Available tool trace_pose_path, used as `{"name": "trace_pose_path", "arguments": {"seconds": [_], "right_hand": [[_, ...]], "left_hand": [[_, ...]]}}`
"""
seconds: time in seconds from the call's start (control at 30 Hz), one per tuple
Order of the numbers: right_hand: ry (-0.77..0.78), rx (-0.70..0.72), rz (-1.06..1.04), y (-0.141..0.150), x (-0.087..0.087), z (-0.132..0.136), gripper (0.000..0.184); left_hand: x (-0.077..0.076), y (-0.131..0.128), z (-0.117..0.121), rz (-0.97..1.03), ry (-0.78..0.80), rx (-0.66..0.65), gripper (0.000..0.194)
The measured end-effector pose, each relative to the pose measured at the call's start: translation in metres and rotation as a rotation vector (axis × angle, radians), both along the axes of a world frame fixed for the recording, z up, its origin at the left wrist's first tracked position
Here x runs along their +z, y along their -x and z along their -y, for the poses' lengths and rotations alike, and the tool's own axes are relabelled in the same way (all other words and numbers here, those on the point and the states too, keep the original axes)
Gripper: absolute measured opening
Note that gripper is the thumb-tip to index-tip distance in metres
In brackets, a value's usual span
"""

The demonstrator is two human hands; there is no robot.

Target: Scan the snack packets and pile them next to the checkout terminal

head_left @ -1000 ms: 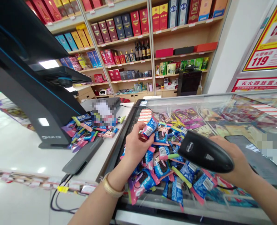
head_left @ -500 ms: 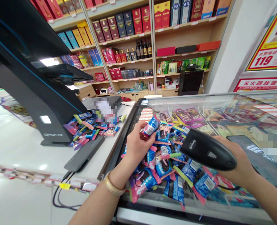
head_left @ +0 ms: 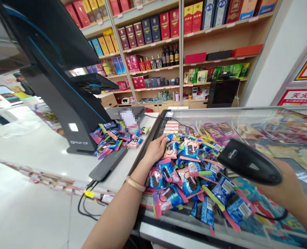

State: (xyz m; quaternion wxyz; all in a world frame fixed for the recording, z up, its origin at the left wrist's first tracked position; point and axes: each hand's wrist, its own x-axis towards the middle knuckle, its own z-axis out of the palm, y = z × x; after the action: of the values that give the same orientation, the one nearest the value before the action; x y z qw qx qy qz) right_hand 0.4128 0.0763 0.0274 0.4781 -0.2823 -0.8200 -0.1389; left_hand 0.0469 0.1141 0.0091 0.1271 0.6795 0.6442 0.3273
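My left hand (head_left: 155, 150) is at the back left edge of a heap of small blue and pink snack packets (head_left: 191, 181). Its fingers are closed around a blue snack packet (head_left: 170, 137), partly hidden by the hand and the heap. A black handheld barcode scanner (head_left: 249, 162) is gripped in my right hand (head_left: 284, 180), with its head over the right side of the heap. The heap lies on a glass-topped case (head_left: 246, 119), and several packets there show white barcodes.
A second pile of similar packets (head_left: 108, 138) lies on the white counter (head_left: 83, 162), beside a black screen stand (head_left: 72, 100) and a grey flat device (head_left: 108, 164). Cables (head_left: 82, 207) hang off the counter edge. Shelves of boxes and bottles (head_left: 150, 31) stand behind.
My left hand has lowered from in front of the scanner to the heap's back left edge. The scanner stays over the heap's right side, and the view has turned left.
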Motion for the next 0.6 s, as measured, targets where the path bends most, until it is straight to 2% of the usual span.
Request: {"name": "trace_pose_path", "arguments": {"seconds": [0.07, 0.17, 0.23, 0.3, 0.43, 0.6], "right_hand": [[0.008, -0.007, -0.005, -0.001, -0.002, 0.0, 0.013], [0.042, -0.033, 0.0, -0.006, -0.007, -0.003, 0.014], [0.073, -0.041, 0.01, -0.011, -0.012, -0.005, 0.016], [0.099, -0.062, 0.019, -0.015, -0.017, -0.007, 0.018], [0.144, -0.122, 0.029, -0.02, -0.03, -0.01, 0.027], [0.176, -0.105, -0.034, -0.019, -0.04, -0.012, 0.024]], "left_hand": [[0.008, 0.009, 0.004, -0.041, -0.04, 0.033, 0.047], [0.02, 0.03, 0.011, -0.249, -0.064, 0.287, 0.052], [0.025, 0.044, 0.016, -0.393, 0.025, 0.486, 0.056], [0.026, 0.053, 0.02, -0.489, 0.168, 0.61, 0.057], [0.022, 0.055, 0.02, -0.555, 0.344, 0.66, 0.052], [0.018, 0.052, 0.017, -0.533, 0.326, 0.636, 0.052]]}}
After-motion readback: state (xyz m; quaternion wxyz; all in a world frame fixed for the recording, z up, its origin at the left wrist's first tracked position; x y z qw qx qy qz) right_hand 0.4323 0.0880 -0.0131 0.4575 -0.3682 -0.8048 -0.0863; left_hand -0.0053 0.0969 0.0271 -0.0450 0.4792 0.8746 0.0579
